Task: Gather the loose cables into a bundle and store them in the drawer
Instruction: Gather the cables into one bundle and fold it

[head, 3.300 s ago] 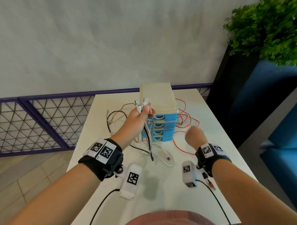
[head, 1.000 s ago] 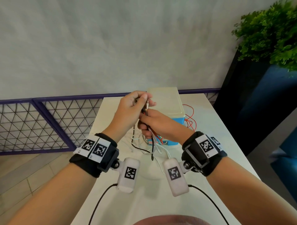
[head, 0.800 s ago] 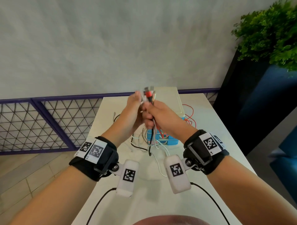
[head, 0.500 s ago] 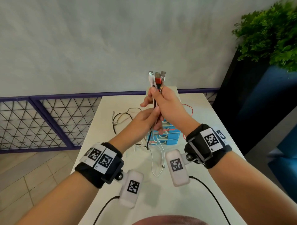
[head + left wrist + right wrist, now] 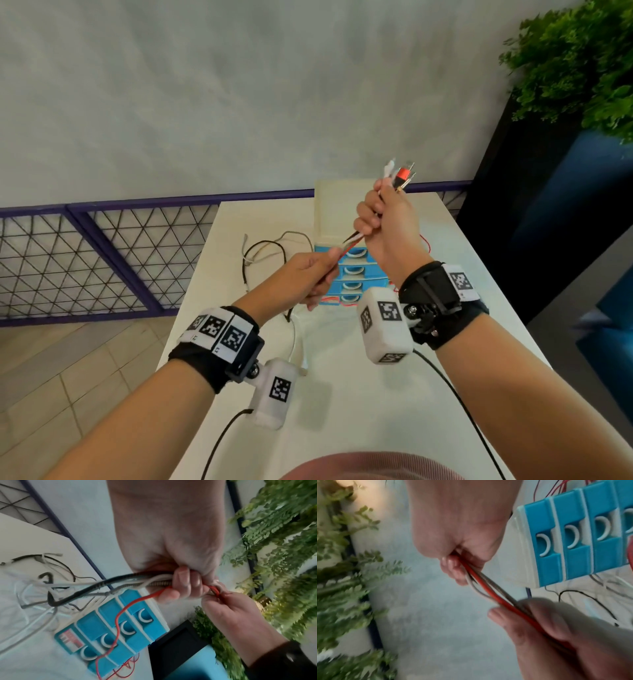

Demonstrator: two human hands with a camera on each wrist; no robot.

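Note:
My right hand (image 5: 385,222) is raised over the table and grips a bundle of cables (image 5: 350,242) just below their plugs (image 5: 401,175), which stick up out of the fist. Lower and to the left, my left hand (image 5: 306,275) grips the same bundle, which runs taut between the two hands. Seen from the left wrist, the fingers (image 5: 182,586) curl round black, white and red cables (image 5: 102,584). The cable tails trail down onto the white table (image 5: 359,404). Behind the hands stands a small drawer unit (image 5: 358,274) with blue drawers, all closed.
Loose black and white cable loops (image 5: 263,248) lie left of the drawer unit, and a red cable (image 5: 426,241) lies to its right. A purple mesh railing (image 5: 102,257) runs behind the table. A dark planter (image 5: 534,222) with a green plant (image 5: 582,68) stands at the right.
My right hand took the plug ends from my left hand and lifted them up and to the right. My left hand slid down the cables toward me.

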